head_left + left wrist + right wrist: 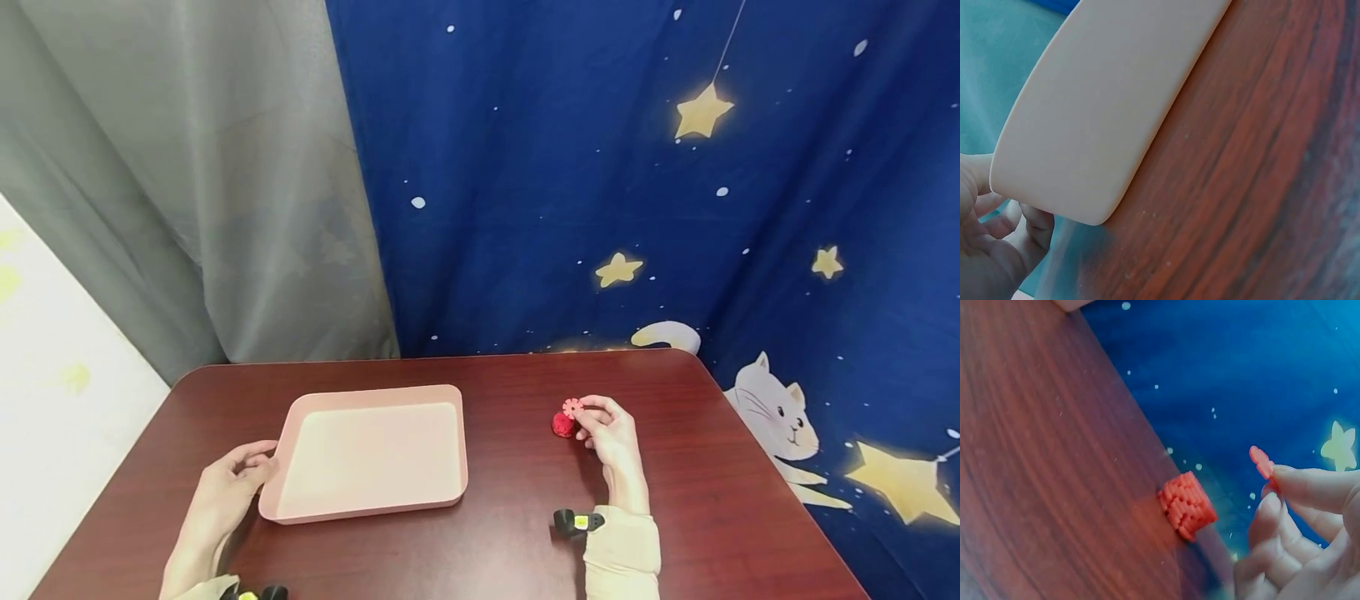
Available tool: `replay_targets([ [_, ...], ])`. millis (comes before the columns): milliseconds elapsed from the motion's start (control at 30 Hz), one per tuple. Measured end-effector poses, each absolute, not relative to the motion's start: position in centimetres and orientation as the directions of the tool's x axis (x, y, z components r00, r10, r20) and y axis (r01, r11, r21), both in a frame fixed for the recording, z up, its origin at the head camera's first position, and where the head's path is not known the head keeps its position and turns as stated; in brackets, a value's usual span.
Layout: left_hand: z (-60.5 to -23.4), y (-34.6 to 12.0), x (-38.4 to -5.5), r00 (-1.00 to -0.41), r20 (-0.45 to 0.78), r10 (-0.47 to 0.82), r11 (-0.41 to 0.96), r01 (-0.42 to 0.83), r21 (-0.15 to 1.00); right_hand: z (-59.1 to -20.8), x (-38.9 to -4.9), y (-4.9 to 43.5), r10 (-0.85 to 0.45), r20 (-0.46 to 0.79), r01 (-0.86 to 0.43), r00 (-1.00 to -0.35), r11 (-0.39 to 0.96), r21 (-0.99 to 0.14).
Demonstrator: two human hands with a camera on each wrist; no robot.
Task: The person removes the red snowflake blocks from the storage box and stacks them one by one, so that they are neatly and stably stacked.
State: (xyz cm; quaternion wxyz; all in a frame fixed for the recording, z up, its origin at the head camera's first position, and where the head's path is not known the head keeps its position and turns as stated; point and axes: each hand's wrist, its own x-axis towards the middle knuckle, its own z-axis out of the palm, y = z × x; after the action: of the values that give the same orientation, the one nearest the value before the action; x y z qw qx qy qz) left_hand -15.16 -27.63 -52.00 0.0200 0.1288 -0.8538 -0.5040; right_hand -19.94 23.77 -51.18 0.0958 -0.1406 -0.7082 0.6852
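Between thumb and fingertips, my right hand (613, 433) pinches a small pinkish-red snowflake-shaped plastic disc (572, 407), notched round its edge. Just below and left of it, a stack of red notched discs (562, 426) stands on the table. The right wrist view shows the stack (1188, 503) as a short column, with the held disc (1262, 461) apart from it and seen edge-on. My left hand (228, 487) grips the left rim of a shallow pink tray (275, 492) with curled fingers. In the left wrist view, the fingers (1035, 228) lie against the tray's end wall.
The dark red-brown wooden table (517, 533) has rounded far corners. Behind it hang a grey curtain (285, 208) and a blue curtain (540, 167) printed with stars and a white cat. A white surface (60, 400) lies beyond the left edge.
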Motion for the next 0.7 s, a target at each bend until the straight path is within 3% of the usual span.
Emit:
replay_targets([
  [300, -51.9, -27.3, -15.4, -0.955, -0.113, -0.275, 0.444, -0.231, 0.866, -51.7, -20.0, 23.9, 0.396, -0.172, 0.202, -0.902, 0.035, -0.979],
  [700, -51.9, -27.0, -15.3, -0.952, -0.088, -0.293, 0.461, -0.222, 0.859, -51.8, -20.3, 22.9, 0.45, -0.171, 0.23, -0.876, 0.078, -0.97],
])
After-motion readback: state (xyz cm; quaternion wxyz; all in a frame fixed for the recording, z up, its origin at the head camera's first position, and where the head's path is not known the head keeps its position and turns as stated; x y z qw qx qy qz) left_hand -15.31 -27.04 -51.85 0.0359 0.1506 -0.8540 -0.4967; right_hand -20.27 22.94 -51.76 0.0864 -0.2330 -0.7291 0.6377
